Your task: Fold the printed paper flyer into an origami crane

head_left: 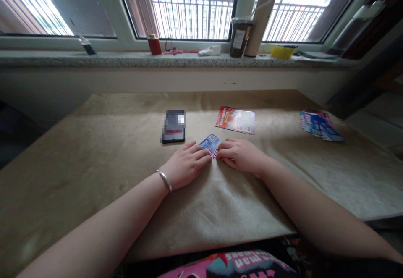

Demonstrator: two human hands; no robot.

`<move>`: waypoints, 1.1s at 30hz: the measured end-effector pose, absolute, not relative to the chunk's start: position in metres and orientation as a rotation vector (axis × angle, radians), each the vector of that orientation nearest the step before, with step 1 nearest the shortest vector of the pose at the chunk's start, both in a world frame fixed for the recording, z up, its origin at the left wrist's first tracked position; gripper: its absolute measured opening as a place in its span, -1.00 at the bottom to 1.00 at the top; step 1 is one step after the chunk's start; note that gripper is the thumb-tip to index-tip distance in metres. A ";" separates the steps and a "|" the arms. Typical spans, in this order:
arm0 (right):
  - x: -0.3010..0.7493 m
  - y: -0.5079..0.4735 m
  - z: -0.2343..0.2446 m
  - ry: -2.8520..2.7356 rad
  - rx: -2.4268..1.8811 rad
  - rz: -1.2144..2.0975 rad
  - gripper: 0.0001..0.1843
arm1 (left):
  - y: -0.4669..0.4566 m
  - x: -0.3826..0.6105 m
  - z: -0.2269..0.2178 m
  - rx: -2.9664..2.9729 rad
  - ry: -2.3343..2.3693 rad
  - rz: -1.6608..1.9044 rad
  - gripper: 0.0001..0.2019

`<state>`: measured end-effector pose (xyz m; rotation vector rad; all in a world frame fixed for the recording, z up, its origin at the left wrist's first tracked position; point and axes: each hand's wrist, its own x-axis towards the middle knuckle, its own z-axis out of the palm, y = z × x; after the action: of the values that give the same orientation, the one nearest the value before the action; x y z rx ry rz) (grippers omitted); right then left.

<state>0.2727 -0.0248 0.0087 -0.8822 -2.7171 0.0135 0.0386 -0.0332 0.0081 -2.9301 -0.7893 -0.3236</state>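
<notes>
A small blue card [210,142] with a QR code and a pink-and-white patterned lower corner lies on the cloth-covered table in front of me. My left hand [188,163] rests palm down with its fingers stretched out, their tips over the card's lower left edge. A silver bangle is on that wrist. At the card's right side, the fingers of my right hand [238,154] are bent and closed on its edge; the thumb is partly hidden. Just beyond the card lies a red-and-white printed packet [236,120]. A dark phone [174,126], its screen blurred out, is beyond my left hand.
Several blue-and-pink cards [321,125] lie overlapping at the table's right. Along the granite windowsill [119,59] stand a red container [154,44], a dark lidded jar [239,38], a tall cardboard tube [262,17] and a yellow object [282,51]. The table's front edge is close to my body.
</notes>
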 end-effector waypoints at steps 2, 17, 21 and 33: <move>0.273 -0.024 0.005 -2.696 -0.874 0.019 -0.73 | -0.033 0.038 0.009 -2.915 -0.799 -0.324 -0.74; 0.268 -0.022 0.005 -2.743 -0.848 -0.080 -0.71 | -0.034 0.035 0.008 -2.917 -0.884 -0.331 -0.72; 0.275 -0.022 0.010 -2.737 -0.883 -0.035 -0.74 | -0.034 0.035 0.010 -2.938 -0.886 -0.330 -0.72; 0.292 -0.022 0.019 -2.727 -0.996 0.117 -0.76 | -0.033 0.035 0.007 -2.977 -0.901 -0.343 -0.71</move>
<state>0.2917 -0.0216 0.0192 -0.9958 -2.7273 0.1173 0.0348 -0.0330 0.0073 -2.9768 -0.9015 -0.3428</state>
